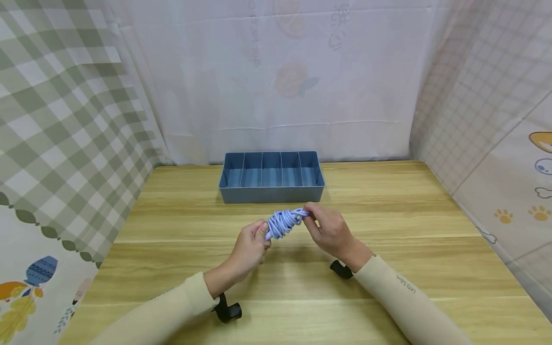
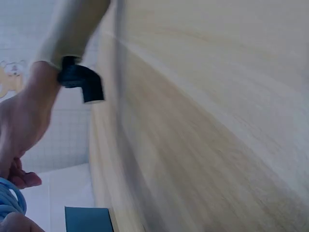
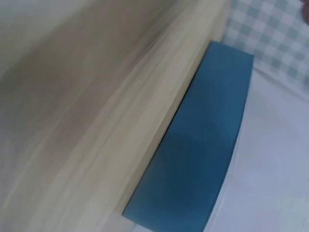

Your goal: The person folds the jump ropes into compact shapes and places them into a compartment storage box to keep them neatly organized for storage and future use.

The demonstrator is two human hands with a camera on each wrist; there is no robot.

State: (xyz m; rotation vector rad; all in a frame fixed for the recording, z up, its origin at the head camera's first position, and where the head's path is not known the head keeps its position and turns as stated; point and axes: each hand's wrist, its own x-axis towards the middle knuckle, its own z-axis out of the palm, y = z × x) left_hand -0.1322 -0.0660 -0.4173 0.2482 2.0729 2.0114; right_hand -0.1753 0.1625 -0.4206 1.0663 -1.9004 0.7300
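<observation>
A light blue-violet cord (image 1: 282,223) is wound into a tight bundle and held above the table in the head view. My left hand (image 1: 251,242) grips its lower left end between thumb and fingers. At the other end, my right hand (image 1: 329,230) pinches the cord's loops with thumb and fingertips. The left wrist view catches some loops of the cord (image 2: 10,199) at its lower left edge, with the right hand above them. In the right wrist view only a bit of a finger shows at the top right edge; the cord is out of sight there.
Behind the hands, a blue-grey tray (image 1: 271,194) with several compartments in a row stands on the wooden table (image 1: 379,201). Cloth hangs at the back and both sides. Black wrist mounts (image 1: 228,311) stick out below the sleeves.
</observation>
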